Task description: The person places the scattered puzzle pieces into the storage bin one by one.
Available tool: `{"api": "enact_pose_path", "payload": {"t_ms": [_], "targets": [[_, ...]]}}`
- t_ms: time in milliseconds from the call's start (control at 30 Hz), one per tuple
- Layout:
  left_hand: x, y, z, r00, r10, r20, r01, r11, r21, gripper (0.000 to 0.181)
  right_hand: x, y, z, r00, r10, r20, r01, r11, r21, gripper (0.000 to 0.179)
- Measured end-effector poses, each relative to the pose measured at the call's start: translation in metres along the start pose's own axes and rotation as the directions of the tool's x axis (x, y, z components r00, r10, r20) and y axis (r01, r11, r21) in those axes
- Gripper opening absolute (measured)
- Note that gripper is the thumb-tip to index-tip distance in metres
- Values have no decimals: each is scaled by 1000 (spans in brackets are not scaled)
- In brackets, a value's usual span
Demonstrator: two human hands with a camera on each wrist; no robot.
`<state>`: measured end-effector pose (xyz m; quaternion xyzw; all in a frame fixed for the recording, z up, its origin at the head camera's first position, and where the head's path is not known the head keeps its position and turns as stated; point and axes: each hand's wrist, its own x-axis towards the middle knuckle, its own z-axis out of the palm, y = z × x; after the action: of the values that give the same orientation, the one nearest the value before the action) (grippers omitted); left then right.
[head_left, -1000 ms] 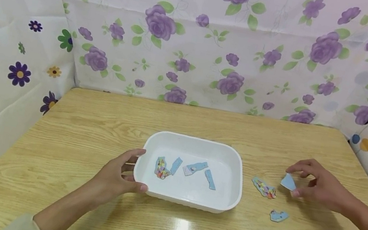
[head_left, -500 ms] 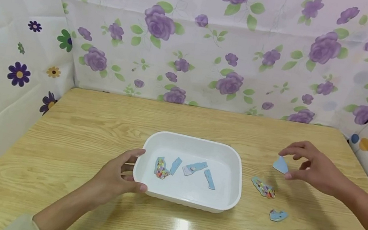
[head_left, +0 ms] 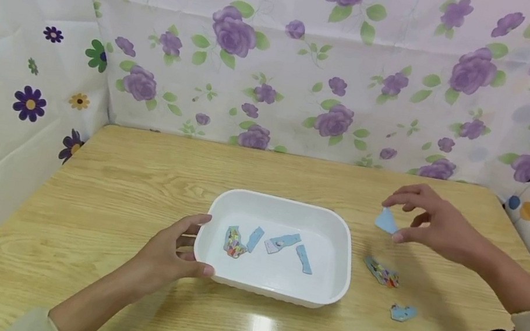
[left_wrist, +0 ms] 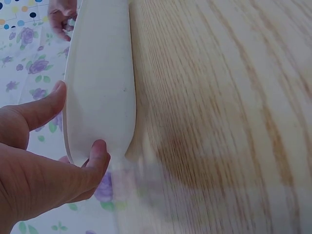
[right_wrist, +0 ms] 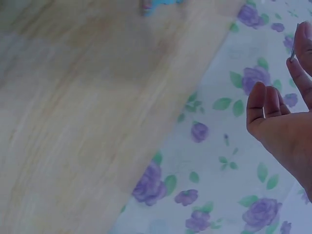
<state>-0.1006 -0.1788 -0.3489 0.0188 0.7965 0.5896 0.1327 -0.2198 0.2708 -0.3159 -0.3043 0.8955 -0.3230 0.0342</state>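
My right hand (head_left: 437, 225) pinches a light blue puzzle piece (head_left: 385, 220) between thumb and forefinger, above the table to the right of the white plastic tray (head_left: 269, 293). In the right wrist view, that hand (right_wrist: 285, 105) shows at the right edge, the piece nearly edge-on. My left hand (head_left: 165, 248) holds the tray's left end, thumb at the near corner and fingers along the side. The left wrist view shows this hand (left_wrist: 53, 165) gripping the tray's end (left_wrist: 100, 87). Inside the tray lie a colourful puzzle piece (head_left: 233, 243) and three blue ones, including a strip (head_left: 304, 259).
Right of the tray, a multicoloured piece (head_left: 382, 272) and a small blue piece (head_left: 402, 313) lie on the wooden table (head_left: 163, 171). Flowered sheets (head_left: 278, 91) hang behind the table and at the left; a dotted one is at the right.
My right hand has lifted the light blue piece and carried it left and away from me, towards the tray. My left hand and the tray have stayed in place.
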Motion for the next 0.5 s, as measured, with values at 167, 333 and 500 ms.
{"api": "enact_pose_path", "payload": {"t_ms": [167,333,500], "targets": [[0,2,0,1000,-2,-2,2,1000,6,91,14,-18,-8,999,-15,-34,16,1000,1,45],[-1,2,1,1000,-7,-6,7,1000,12,92,28,-35,-9,1000,-26,-13,26,999,20,44],[0,3,1,1000,-7,-13,7,1000,19,92,42,-47,-3,996,-87,27,85,995,54,43]]}}
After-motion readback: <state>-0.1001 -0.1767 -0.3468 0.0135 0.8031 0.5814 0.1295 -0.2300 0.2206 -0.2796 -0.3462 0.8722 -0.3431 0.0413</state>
